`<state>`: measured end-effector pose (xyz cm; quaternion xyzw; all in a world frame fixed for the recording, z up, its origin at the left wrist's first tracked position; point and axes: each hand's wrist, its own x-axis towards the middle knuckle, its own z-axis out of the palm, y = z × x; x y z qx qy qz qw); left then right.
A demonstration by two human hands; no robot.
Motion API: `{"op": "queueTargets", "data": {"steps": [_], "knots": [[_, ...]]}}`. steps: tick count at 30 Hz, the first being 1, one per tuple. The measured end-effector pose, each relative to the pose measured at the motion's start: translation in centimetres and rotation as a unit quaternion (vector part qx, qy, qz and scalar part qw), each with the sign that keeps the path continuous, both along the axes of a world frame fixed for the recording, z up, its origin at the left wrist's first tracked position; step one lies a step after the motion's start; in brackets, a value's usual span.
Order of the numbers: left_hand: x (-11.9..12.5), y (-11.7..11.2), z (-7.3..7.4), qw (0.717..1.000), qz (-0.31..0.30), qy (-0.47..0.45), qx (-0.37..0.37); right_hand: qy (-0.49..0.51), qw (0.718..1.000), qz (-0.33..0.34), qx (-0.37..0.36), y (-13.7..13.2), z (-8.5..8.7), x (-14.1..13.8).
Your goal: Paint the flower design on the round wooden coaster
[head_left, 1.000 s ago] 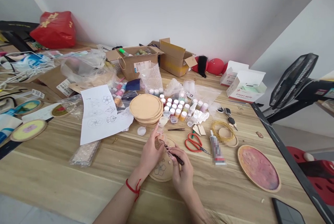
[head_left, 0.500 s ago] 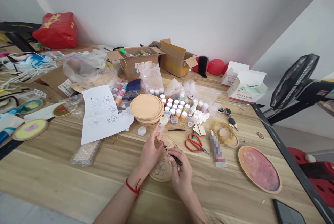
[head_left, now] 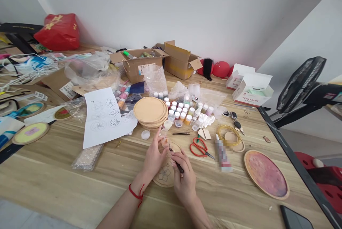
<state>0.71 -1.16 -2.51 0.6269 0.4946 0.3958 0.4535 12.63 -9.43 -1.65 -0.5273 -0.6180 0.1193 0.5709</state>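
Note:
Between the thumb and fingers of my left hand (head_left: 153, 157) is a small clear plastic cup (head_left: 165, 142) with peach-orange stuff in it. A slim tool with a dark handle (head_left: 179, 167) is gripped in my right hand (head_left: 185, 173), its front end close to the cup. Whether its tip is inside the cup I cannot tell. Below both hands lies a round wooden plate (head_left: 161, 182) with a flower outline drawn on it, partly covered by my fingers. Just beyond my left fingertips stands another little cup (head_left: 167, 125) with pale contents.
A stack of round wooden plates (head_left: 150, 111), several white-capped paint jars (head_left: 182, 111) and a sheet of flower drawings (head_left: 99, 122) lie beyond my hands. Tweezers (head_left: 181, 133), red-handled scissors (head_left: 199, 147), a tube (head_left: 223, 153) and a pink painted plate (head_left: 266, 174) are to the right.
My right hand has shifted slightly, and the dark-handled tool now stands a little steeper and lower. My left hand stays nearly in place with the cup, which shows more clearly.

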Motion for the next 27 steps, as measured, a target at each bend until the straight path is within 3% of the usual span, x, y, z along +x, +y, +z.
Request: {"op": "queueTargets", "data": {"steps": [5, 18, 27], "knots": [[-0.11, -0.01, -0.09, 1.0, 0.004, 0.005, 0.004, 0.059, 0.998, -0.005, -0.011, 0.1, 0.62, -0.05], [-0.36, 0.38, 0.16, 1.0, 0.004, -0.004, 0.0, 0.016, 0.999, 0.029, -0.038, -0.04, -0.09, 0.04], [-0.3, 0.24, -0.08, 1.0, 0.005, -0.004, 0.01, 0.077, 0.995, 0.035, -0.048, 0.17, 0.12, 0.45]]}}
